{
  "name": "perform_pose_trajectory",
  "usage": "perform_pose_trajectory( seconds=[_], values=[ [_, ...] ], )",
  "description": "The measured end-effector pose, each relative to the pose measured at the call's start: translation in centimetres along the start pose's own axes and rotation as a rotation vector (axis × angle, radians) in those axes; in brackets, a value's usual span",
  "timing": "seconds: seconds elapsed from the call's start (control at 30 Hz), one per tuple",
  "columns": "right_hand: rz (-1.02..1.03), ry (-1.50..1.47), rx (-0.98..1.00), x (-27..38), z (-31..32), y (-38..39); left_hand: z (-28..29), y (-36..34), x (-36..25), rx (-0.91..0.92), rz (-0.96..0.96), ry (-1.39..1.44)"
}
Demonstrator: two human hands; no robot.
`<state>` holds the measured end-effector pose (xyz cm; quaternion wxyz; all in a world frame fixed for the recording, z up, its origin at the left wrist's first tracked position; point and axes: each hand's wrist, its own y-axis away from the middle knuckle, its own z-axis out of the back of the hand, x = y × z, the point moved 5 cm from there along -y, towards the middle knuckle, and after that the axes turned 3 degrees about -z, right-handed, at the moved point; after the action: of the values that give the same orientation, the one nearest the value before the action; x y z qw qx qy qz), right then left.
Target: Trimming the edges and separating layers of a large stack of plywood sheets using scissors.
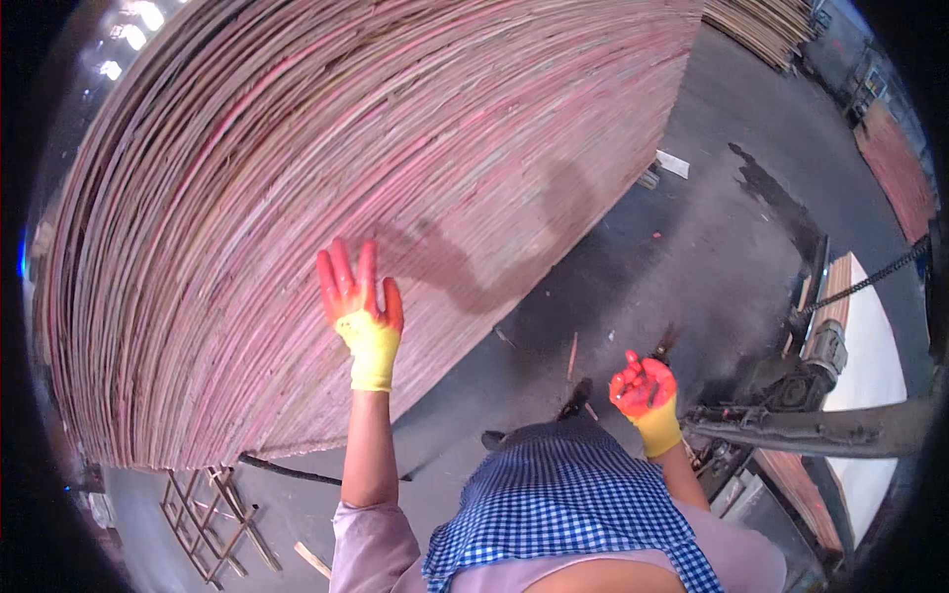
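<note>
A huge stack of thin wood veneer sheets, pinkish at the edges, fills the upper left. My left hand, in a yellow glove with red-coated fingers, is raised before its edges with fingers stretched and spread. Whether the fingertips touch the sheets I cannot tell; nothing is in that hand. On the right, my right hand wears a matching glove. Its fingers are curled in over the palm, and a tiny pale spot shows at them, too small to name. A blue-and-white checked apron covers my front.
Machinery with a dark metal bar stands close on my right, beside a pale sheet. A wooden frame lies at lower left. Wood scraps lie on the grey floor. Another sheet stack stands far off.
</note>
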<state>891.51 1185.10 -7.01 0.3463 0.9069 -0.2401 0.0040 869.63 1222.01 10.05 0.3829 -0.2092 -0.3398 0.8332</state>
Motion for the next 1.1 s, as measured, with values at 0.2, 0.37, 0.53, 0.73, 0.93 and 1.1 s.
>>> perform_pose_trajectory(
  seconds=[0.2,0.37,0.53,0.73,0.93,1.1],
  values=[
    [0.103,-0.1,0.018,6.9,2.8,-0.7,-4.5,-7.0,-4.3,0.137,0.052,-0.369],
    [0.149,-0.222,-0.082,11.9,5.2,-3.0,-6.4,-6.7,-3.9,0.209,0.12,-0.544],
    [0.148,-0.139,-0.031,14.9,3.5,-4.8,-6.3,-6.0,-2.9,0.117,0.11,-0.557],
    [0.177,-0.196,-0.05,19.3,2.7,-6.5,-7.9,-6.7,-3.5,0.057,0.084,-0.598],
    [0.175,-0.159,-0.041,23.5,0.2,-8.7,-8.7,-7.2,-4.7,-0.058,0.112,-0.575],
    [0.115,0.051,0.112,28.3,-4.1,-13.1,-8.8,-7.1,-4.8,-0.206,0.245,-0.57]
  ],
)
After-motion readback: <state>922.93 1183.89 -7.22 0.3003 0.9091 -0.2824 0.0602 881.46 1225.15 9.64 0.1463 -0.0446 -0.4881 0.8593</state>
